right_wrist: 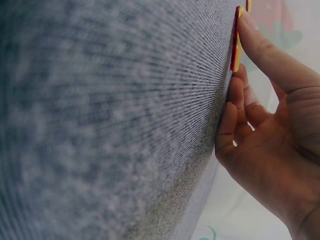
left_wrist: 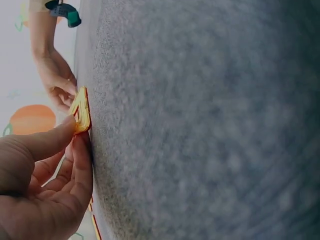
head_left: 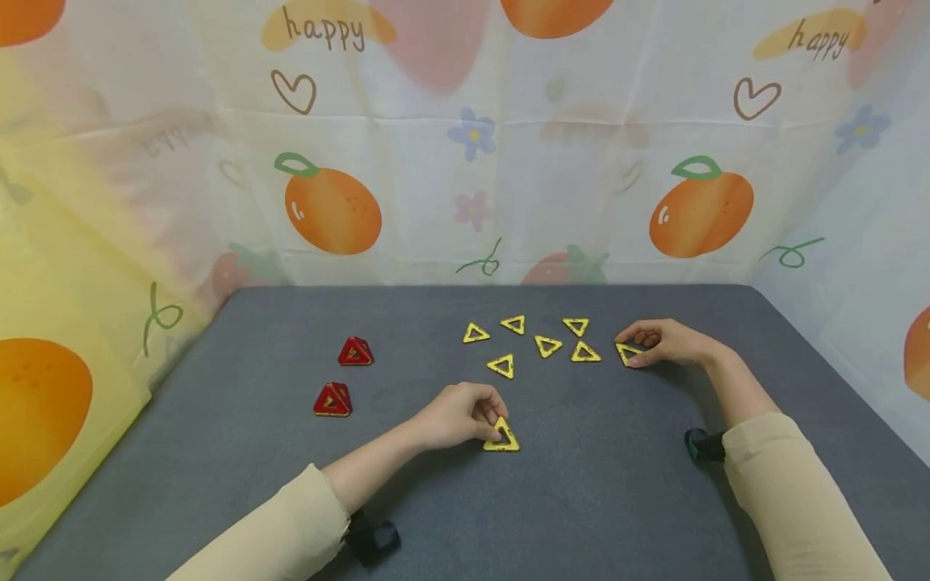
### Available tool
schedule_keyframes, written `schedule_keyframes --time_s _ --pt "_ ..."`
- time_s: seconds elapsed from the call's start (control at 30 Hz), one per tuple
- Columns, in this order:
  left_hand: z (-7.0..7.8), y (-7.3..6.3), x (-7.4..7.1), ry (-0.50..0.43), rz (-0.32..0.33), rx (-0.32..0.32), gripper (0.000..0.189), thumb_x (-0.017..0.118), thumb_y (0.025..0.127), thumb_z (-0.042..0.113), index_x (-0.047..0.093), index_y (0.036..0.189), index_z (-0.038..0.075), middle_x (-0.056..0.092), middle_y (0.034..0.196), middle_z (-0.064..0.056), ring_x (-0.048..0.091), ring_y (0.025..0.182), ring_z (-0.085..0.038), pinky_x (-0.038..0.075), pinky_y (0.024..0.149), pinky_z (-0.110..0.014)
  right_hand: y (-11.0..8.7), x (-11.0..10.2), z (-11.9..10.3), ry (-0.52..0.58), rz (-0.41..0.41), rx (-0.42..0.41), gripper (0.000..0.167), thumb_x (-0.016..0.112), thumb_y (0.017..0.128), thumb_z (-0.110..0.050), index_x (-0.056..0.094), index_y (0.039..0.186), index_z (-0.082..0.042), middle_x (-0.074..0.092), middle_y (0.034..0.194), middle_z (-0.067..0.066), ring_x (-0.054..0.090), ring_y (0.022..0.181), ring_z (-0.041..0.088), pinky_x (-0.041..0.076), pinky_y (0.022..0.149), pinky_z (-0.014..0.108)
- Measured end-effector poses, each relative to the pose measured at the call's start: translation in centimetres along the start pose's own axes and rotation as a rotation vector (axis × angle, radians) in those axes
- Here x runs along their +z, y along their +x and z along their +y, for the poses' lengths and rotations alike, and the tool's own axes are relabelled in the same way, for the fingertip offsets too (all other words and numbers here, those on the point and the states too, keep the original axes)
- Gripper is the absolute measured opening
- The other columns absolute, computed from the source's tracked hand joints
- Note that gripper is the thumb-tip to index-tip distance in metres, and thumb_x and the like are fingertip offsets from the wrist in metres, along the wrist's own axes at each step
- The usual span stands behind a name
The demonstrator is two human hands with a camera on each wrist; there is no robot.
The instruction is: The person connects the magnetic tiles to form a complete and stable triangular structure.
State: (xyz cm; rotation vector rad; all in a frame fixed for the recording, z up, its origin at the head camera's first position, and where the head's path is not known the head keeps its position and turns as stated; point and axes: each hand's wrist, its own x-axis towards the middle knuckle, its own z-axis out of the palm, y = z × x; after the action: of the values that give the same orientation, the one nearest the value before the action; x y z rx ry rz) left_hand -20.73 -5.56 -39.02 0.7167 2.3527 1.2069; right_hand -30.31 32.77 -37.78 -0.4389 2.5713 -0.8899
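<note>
My left hand [head_left: 459, 415] pinches a yellow triangle frame [head_left: 502, 445] near the middle of the table, thumb on its face. In the left wrist view this triangle [left_wrist: 83, 111] shows a red edge along its underside and leans close to the tabletop. Farther back on the right, my right hand [head_left: 672, 343] holds another yellow triangle frame [head_left: 626, 353] between thumb and fingers. Seen from the right wrist, that triangle [right_wrist: 236, 47] is nearly edge-on, yellow on one side and red on the other. Part of each triangle is hidden by fingers.
Several yellow triangle frames lie flat between the hands toward the back, among them one [head_left: 503, 366] just beyond my left hand. Two red pyramids, a rear one [head_left: 356, 352] and a front one [head_left: 333, 400], stand on the left of the grey table [head_left: 240, 484]. A printed curtain [head_left: 421, 202] hangs behind.
</note>
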Motion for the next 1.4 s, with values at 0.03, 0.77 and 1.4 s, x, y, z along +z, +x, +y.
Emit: schedule_keyframes --time_s 0.03,0.77,1.4 --pt "-0.1 0.0 0.1 0.002 0.002 -0.001 0.018 0.076 0.084 0.005 0.069 0.101 0.007 0.066 0.088 -0.005 0.058 0.074 -0.007 0.048 0.067 -0.019 0.0 0.0 0.0 0.000 0.000 0.002 0.051 0.073 0.089 -0.028 0.059 0.133 -0.008 0.047 0.144 0.027 0.044 0.132 0.046 0.039 0.106 0.060" --pt "-0.7 0.2 0.2 0.036 0.027 -0.008 0.021 0.079 0.082 0.008 0.072 0.101 0.004 0.070 0.089 -0.006 0.058 0.075 -0.004 0.048 0.066 -0.017 0.1 0.0 0.3 -0.011 -0.001 -0.024 0.049 0.073 0.089 -0.027 0.059 0.132 -0.009 0.053 0.138 0.022 0.044 0.131 0.045 0.040 0.105 0.059" --pt "-2.0 -1.0 -1.2 0.052 -0.002 0.062 0.036 0.081 0.081 0.015 0.070 0.116 0.010 0.064 0.097 -0.007 0.058 0.080 -0.006 0.049 0.071 -0.018 0.2 -0.1 0.4 0.002 -0.007 -0.016 0.049 0.073 0.090 -0.027 0.059 0.133 -0.008 0.052 0.139 0.023 0.043 0.133 0.047 0.039 0.106 0.061"
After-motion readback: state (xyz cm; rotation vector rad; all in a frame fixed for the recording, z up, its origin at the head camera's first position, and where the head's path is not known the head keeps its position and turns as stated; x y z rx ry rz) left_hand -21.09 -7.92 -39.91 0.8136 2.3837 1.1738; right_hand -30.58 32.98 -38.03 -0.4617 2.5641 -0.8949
